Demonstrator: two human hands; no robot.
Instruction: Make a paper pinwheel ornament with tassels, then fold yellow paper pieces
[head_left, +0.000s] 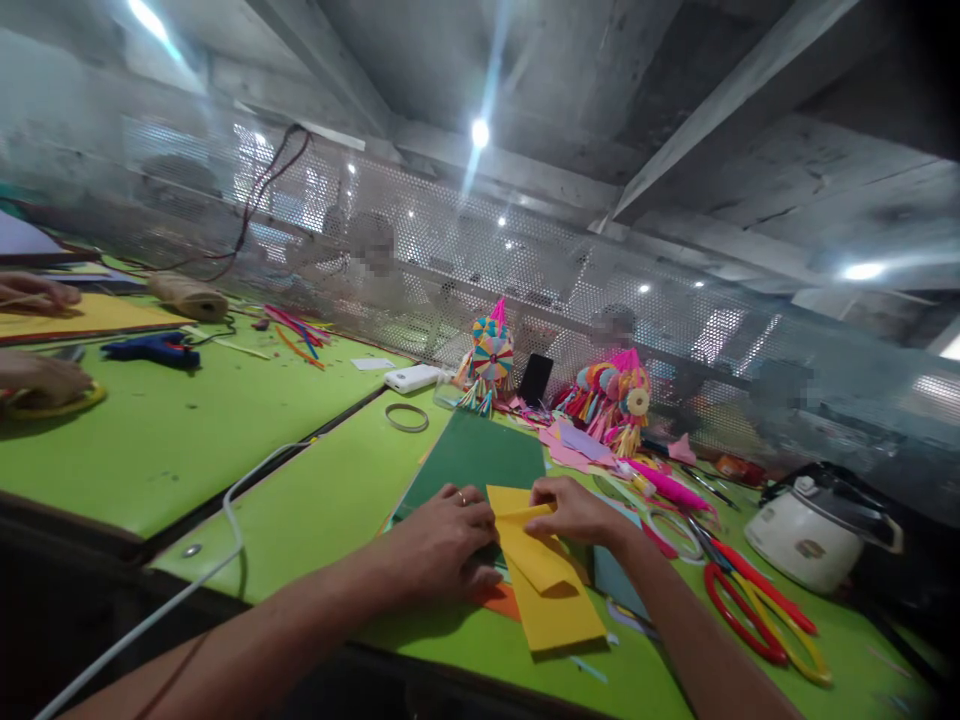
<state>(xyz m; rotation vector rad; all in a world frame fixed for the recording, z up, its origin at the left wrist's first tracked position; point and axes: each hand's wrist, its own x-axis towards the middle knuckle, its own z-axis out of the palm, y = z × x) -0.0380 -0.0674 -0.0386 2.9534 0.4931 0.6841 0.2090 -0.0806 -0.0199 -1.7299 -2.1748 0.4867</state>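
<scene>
Head view: the right hand (576, 517) pinches the folded yellow paper (546, 578) between thumb and fingers, beside the dark green sheet's (480, 455) near end, while the left hand (442, 533) curls at its left edge, grip unclear.

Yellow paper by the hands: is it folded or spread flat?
Partly folded: a flap of yellow paper overlaps the rest, pinched by the right hand.

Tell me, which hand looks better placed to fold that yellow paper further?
Probably the right hand: it already pinches the folded part of the yellow paper. The left hand lies palm down along the paper's left edge, so it seems better placed for steadying.
</scene>
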